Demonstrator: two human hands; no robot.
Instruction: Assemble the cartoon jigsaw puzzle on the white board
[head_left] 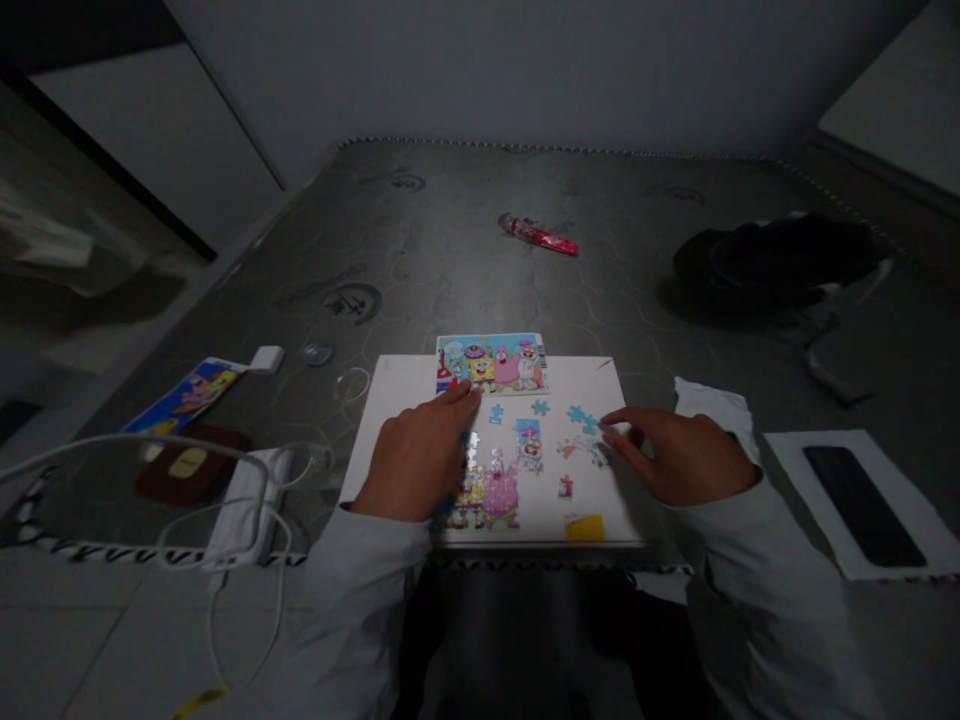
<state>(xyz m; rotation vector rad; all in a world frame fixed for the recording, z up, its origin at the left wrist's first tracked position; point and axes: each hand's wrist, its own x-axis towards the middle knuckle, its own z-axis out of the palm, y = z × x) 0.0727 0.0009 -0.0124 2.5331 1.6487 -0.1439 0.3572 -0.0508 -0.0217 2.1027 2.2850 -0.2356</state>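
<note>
A white board (390, 400) lies in front of me on a grey mat. A colourful cartoon picture card (491, 363) rests at its far edge. A partly joined jigsaw (491, 490) sits near the board's front, with several loose pieces (577, 413) scattered to the right. My left hand (416, 455) lies flat on the board, its fingers stretched toward the picture card's lower left corner. My right hand (675, 455) rests at the board's right edge, its fingertips pressed on loose pieces (596, 428).
A red wrapper (541, 236) lies far back. A dark bundle (772, 260) is at the right, a white cloth (712, 405) and a phone on paper (862, 503) nearer. At the left are a cartoon box (184, 398), a white charger (266, 359), cables (247, 500) and a brown case (187, 465).
</note>
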